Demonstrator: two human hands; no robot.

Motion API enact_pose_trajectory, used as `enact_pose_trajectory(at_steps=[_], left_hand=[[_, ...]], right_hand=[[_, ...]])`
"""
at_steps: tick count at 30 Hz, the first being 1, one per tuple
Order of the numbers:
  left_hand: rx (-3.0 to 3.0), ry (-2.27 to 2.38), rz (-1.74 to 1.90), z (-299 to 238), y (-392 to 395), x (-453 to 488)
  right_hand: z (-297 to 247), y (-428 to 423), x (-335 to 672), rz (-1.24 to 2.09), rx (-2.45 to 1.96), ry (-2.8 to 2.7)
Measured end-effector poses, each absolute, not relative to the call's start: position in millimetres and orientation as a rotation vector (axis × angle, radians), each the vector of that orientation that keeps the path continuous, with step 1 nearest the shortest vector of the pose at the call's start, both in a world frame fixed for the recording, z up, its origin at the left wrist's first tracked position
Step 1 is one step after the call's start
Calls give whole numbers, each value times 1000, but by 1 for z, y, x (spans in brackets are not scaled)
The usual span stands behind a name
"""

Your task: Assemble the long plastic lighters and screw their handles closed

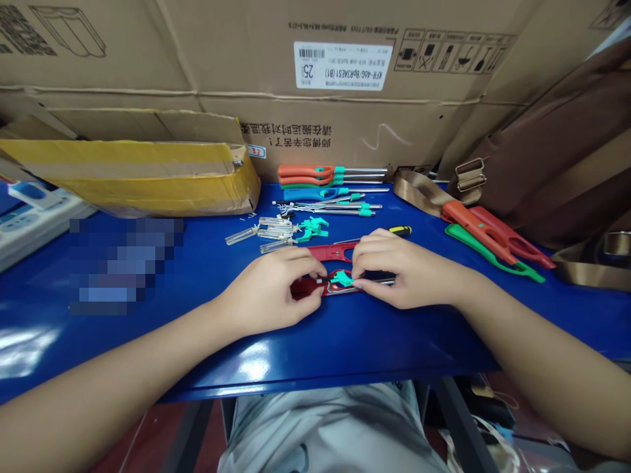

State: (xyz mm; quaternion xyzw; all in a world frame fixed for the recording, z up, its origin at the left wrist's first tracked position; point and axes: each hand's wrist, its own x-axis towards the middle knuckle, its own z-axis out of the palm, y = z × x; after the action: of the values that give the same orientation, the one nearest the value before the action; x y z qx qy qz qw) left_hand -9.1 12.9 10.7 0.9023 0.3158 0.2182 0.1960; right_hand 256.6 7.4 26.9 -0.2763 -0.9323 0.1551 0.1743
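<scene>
Blue tbl [384, 341] has red shell [304, 287] w/ teal pc [342, 279].

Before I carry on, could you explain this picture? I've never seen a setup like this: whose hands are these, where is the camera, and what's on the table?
There's no machine here: these are a person's own bare hands. The single picture comes from a camera worn on their head, looking forward and down.

The left hand holds an open red shell just above the blue table. The right hand has its fingertips at a small green piece in that shell; I can't tell whether it's pinched.

Just beyond lie another red shell half, clear tubes and a screwdriver. Farther back are orange handles with metal rods. A large cardboard box stands behind everything.
</scene>
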Motion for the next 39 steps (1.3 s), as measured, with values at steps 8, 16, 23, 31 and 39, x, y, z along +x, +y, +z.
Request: enact_pose_trajectory(at_steps=[8,16,23,31,39], left_hand=[[2584,801,630,10,15,-10],[2593,769,666,8,16,-10],[2591,771,651,9,16,-9],[2596,763,668,6,17,-10],[2618,719,675,6,17,-9]], right_hand=[[30,10,261,431,-807,-2717],[28,11,259,409,-782,-2693],[28,11,259,400,-774,-2706],[28,12,260,429,-754,-2727],[26,14,260,468,-727,-2715]])
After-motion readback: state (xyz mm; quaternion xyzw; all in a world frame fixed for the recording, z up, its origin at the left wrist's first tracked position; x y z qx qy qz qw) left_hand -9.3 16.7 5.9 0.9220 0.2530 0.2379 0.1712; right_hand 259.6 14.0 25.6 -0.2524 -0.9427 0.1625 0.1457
